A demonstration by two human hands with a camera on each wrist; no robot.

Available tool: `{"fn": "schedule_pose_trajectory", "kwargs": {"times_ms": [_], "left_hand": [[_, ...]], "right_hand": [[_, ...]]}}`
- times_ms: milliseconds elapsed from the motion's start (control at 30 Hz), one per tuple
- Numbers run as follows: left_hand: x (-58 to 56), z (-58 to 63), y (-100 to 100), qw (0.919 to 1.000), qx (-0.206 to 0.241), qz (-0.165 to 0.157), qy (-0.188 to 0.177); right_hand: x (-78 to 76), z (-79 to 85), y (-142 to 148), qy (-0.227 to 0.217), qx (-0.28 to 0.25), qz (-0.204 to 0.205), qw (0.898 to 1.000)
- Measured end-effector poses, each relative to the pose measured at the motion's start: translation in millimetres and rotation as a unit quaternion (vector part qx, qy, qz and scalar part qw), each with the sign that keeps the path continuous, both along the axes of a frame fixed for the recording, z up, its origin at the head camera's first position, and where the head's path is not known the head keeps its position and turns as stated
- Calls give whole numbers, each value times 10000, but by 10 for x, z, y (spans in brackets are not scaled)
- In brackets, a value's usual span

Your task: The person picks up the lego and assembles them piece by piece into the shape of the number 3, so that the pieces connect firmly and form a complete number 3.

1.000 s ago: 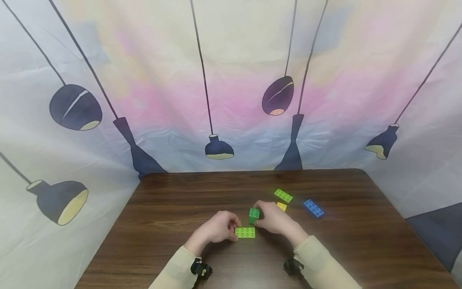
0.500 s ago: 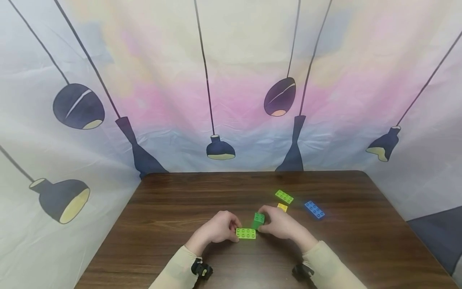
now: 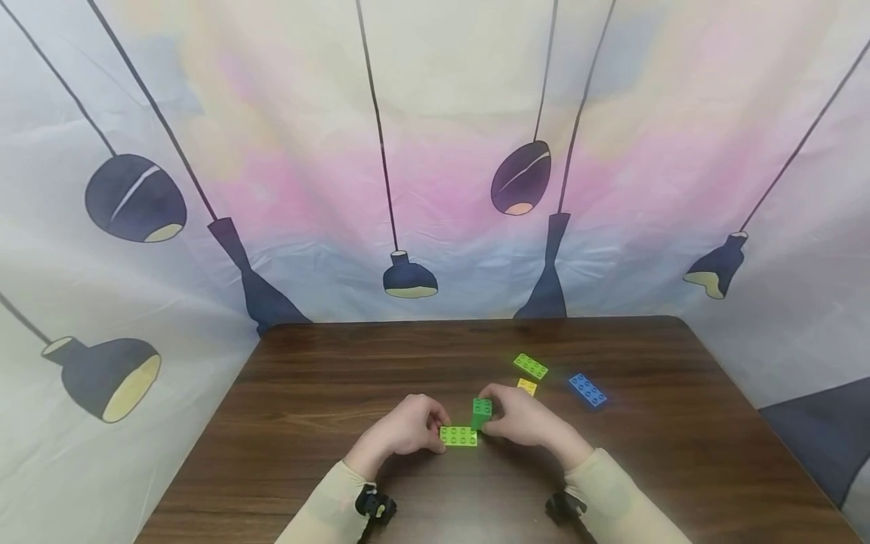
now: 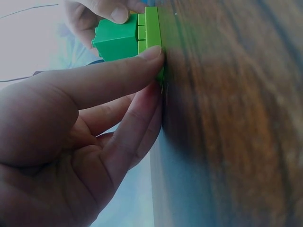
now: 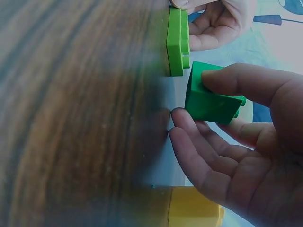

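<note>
A flat lime-green toy brick [image 3: 458, 436] with two rows of studs lies on the table. My left hand [image 3: 410, 425] pinches its left end between thumb and fingers, seen close up in the left wrist view. A taller dark green brick [image 3: 482, 412] is pinched in my right hand [image 3: 525, 415], just behind and above the right end of the lime brick. In the right wrist view the green brick [image 5: 213, 97] is tilted, raised off the table, with a gap to the lime brick [image 5: 176, 42]; two of the fingertips [image 5: 177, 135] reach down to the table.
Beyond the right hand lie a yellow brick [image 3: 526, 386], partly hidden, a second flat lime brick [image 3: 531, 366] and a blue brick [image 3: 587, 390]. The brown wooden table [image 3: 326, 393] ends at a fabric backdrop [image 3: 326, 189] printed with lamps.
The right hand has brought the green brick toward the viewer, from behind the lime brick to over its right end. The left hand keeps its hold; the head view shifts slightly.
</note>
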State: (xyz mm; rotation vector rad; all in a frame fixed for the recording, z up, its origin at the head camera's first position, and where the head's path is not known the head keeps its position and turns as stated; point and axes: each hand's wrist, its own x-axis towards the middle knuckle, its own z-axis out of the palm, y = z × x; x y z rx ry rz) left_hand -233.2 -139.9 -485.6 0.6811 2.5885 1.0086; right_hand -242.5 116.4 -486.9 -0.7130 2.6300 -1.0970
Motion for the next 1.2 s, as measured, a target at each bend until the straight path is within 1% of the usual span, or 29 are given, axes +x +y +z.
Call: {"fn": "schedule_pose_trajectory", "kwargs": {"times_ms": [267,467,733,1000,1200], "left_hand": [[-10,-3,-10,10000,14,-8,-3],[-13,-1,-5,10000,29,24,-47],[-23,19,12,10000,-1,-4,-33],[-22,6,7,10000,8,-6,-41],[-17,-1,-4,10000,-5,-4,-10]], "right_hand": [[-5,-9,-23,-87,-102,64,9999],[13,1,-39,-232,-277,177,9992],[7,3,-39,-300,-381,325,9983],[23,1,-52,-377,-360,334,9981],[47,0,-68,-353,-392,456,9976]]}}
